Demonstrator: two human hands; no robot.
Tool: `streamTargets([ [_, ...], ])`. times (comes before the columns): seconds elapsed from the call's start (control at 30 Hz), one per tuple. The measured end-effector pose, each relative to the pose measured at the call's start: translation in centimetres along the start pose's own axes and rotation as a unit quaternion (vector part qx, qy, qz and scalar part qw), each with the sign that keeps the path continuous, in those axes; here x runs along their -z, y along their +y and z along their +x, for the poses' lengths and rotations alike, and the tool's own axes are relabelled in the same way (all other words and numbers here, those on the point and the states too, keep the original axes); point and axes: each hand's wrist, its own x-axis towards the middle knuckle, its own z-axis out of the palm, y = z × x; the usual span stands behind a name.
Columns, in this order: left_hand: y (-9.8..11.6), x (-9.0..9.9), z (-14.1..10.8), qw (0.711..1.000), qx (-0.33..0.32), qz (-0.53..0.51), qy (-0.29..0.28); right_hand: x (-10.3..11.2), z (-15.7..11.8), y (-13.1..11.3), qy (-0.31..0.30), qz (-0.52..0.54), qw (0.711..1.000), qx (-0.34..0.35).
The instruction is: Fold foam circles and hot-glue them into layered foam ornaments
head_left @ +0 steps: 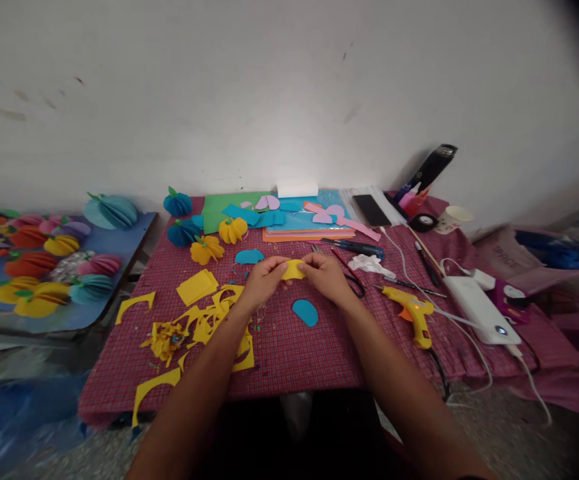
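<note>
A small yellow paper piece (pixel 294 269) is pinched between my two hands above the middle of the table. My left hand (pixel 265 279) grips its left end and my right hand (pixel 323 272) its right end, thumbs on top. Just below lies a blue rounded paper piece (pixel 305 313); another blue piece (pixel 249 257) rests behind my left hand. Scissors, partly hidden, lie beside my right hand with their dark handle (pixel 356 285) showing. Yellow paper sheets (pixel 197 287) and cut scraps (pixel 214 319) spread to the left of my left hand.
Yellow and blue paper pumpkins (pixel 207 250) stand at the back left. A yellow glue gun (pixel 409 308), cables, a white power bank (pixel 482 310), a phone (pixel 371 211) and a paper cup (pixel 453 219) are on the right. A blue side table (pixel 137 230) holds more paper pumpkins.
</note>
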Motion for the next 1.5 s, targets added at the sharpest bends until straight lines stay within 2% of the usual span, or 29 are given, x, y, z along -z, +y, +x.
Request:
streamTargets([
  [0.1, 0.2, 0.1, 0.1, 1.000, 0.007, 0.008, 0.015, -0.1, 0.2, 0.0, -0.019, 0.019, 1.000, -0.014],
  [0.17, 0.3, 0.3, 0.2, 0.999, 0.003, 0.013, 0.041, 0.0, 0.0, -0.4, -0.015, 0.013, 1.000, 0.003],
  [0.27, 0.4, 0.8, 0.4, 0.996, -0.010, 0.021, 0.088, 0.8, -1.6, -1.4, -0.012, -0.098, 0.994, 0.055],
  [0.4, 0.3, 1.3, 0.4, 0.989, -0.002, 0.111, 0.096, 1.1, -6.4, -2.7, -0.069, -0.331, 0.937, 0.088],
  [0.47, 0.3, 1.3, 0.3, 0.979, -0.011, 0.187, 0.078, 0.5, -8.7, -2.8, -0.072, -0.404, 0.907, 0.096],
  [0.53, 0.1, 1.3, 0.2, 0.964, -0.039, 0.255, 0.059, -0.3, -10.2, -2.6, -0.072, -0.442, 0.889, 0.091],
  [0.63, -0.2, 1.2, 0.1, 0.943, -0.072, 0.322, 0.044, -1.2, -11.0, -2.0, -0.069, -0.449, 0.886, 0.090],
  [0.73, -0.4, 1.1, 0.1, 0.937, -0.083, 0.338, 0.029, -1.1, -10.6, -1.5, -0.082, -0.430, 0.892, 0.111],
  [0.9, -0.6, 1.1, 0.3, 0.949, -0.095, 0.299, 0.011, -0.3, -10.0, -0.9, -0.109, -0.399, 0.899, 0.143],
  [1.13, -0.8, 0.9, 0.2, 0.964, -0.088, 0.252, 0.004, -0.4, -10.4, 0.0, -0.095, -0.384, 0.906, 0.148],
  [1.33, -0.9, 0.8, 0.1, 0.973, -0.051, 0.223, -0.017, -0.3, -10.5, 0.0, -0.075, -0.384, 0.908, 0.147],
  [1.5, -0.8, 0.8, 0.1, 0.971, -0.062, 0.229, -0.014, -0.3, -10.5, -0.1, -0.080, -0.380, 0.910, 0.147],
])
